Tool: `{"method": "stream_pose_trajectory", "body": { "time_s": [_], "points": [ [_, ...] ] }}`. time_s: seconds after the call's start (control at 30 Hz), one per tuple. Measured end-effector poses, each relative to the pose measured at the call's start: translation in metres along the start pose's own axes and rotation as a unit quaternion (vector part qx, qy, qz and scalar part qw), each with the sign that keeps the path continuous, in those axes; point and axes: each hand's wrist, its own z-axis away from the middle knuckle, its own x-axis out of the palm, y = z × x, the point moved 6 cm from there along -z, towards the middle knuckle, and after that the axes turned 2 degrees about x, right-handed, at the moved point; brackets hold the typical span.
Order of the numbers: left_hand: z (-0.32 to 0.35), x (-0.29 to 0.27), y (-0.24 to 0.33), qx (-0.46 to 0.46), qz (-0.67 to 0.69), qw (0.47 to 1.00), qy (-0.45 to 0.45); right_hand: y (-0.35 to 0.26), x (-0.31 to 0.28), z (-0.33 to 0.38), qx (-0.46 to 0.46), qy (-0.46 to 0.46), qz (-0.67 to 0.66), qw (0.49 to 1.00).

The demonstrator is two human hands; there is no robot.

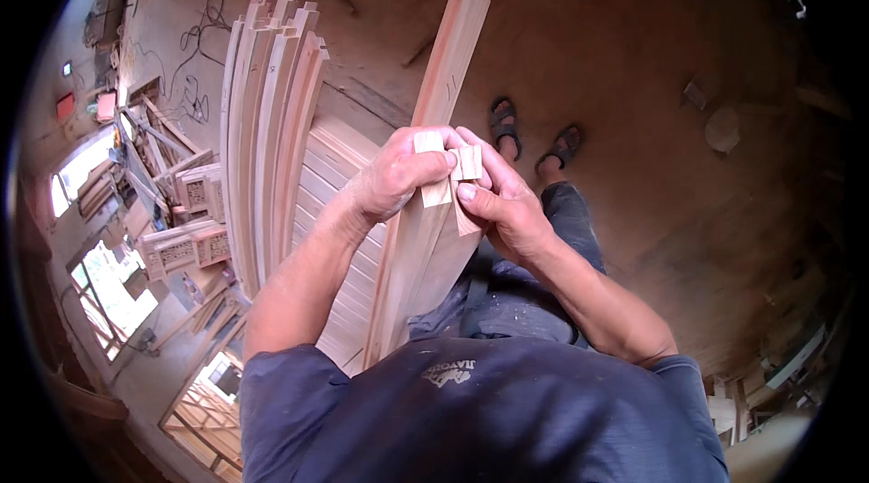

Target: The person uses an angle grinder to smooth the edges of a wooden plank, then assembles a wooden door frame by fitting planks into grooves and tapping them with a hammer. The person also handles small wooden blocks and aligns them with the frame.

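My left hand [403, 173] is closed, its thumb pressed on a short pale wooden block [431, 193]. My right hand [511, 211] is closed beside it, thumb and fingers around a small notched wood piece [470, 162] whose narrow tail points down toward me. The two pieces are close together or touching at my fingertips; I cannot tell whether they are joined. Under both hands runs a long grooved wooden beam [453, 48], slanting from near my lap to the far side, with pencil marks on its face.
Left of the beam lies a slatted wooden panel [339, 171]. Several long tenoned boards [272, 121] are bunched beyond it. Farther left are piled wood pieces [195, 248] and a black cable [195, 48] on the floor. My sandalled feet [505, 125] stand on the brown floor.
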Motion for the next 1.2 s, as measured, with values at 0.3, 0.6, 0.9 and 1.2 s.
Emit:
{"method": "stream_pose_trajectory", "body": {
  "time_s": [0.3,0.6,0.9,1.2],
  "points": [
    [0.007,-0.008,0.005,0.005,0.059,0.997,-0.05,-0.002,0.01,0.001,0.055,-0.072,-0.083,0.992],
    [0.005,-0.016,-0.001,-0.002,0.059,0.998,-0.025,-0.007,0.02,-0.01,0.034,0.008,0.059,0.998],
    [0.009,-0.007,0.007,0.038,0.079,0.995,-0.048,-0.02,0.014,-0.006,0.019,0.046,0.038,0.998],
    [0.024,-0.007,0.006,0.066,-0.029,0.997,-0.027,-0.019,0.015,-0.005,0.078,-0.014,0.156,0.985]
  ]
}}
